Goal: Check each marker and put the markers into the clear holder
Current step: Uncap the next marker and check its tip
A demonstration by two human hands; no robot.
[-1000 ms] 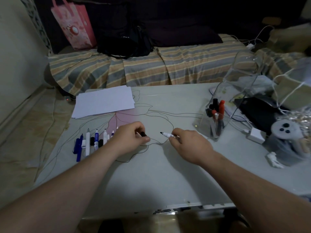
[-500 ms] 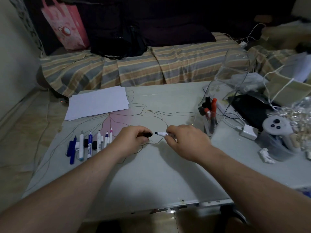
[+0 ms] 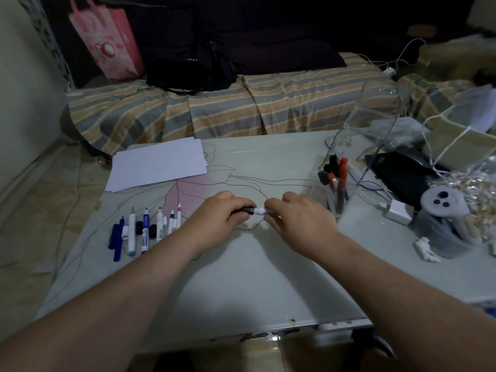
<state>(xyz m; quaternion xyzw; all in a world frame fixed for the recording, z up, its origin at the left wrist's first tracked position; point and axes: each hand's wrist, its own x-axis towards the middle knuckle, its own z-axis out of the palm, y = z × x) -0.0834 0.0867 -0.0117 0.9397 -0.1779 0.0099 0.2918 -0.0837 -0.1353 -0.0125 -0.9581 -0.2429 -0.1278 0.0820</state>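
A white marker [image 3: 261,211] sits at mid-table between the two hands, its exposed end meeting a black cap [image 3: 248,209]. The left hand [image 3: 224,210] has its fingers curled round the cap; the right hand [image 3: 296,213] pinches the marker's barrel, most of which is buried under its fingers. Judging by how the two pieces line up end to end, the cap is being pressed on, though whether it is fully seated cannot be told.

To the right stands the clear holder [image 3: 349,181], with several red- and black-capped markers [image 3: 338,178] upright in its near compartment. To the left, a row of unsorted markers [image 3: 146,228] lies side by side on the table [image 3: 257,285], some uncapped with loose caps between them. A stack of white paper [image 3: 158,163] lies beyond that row.

The risks look modest. If the cap goes on crooked, the tip could be crushed or ink smeared on the fingers. The holder is light, see-through and close to the right wrist, so a hasty reach might knock it over. The clutter and cables behind it could snag a sleeve-less forearm too.

The marker's colour and tip are hidden. The holder's walls are hard to trace against the background, and how many compartments it has is unclear.
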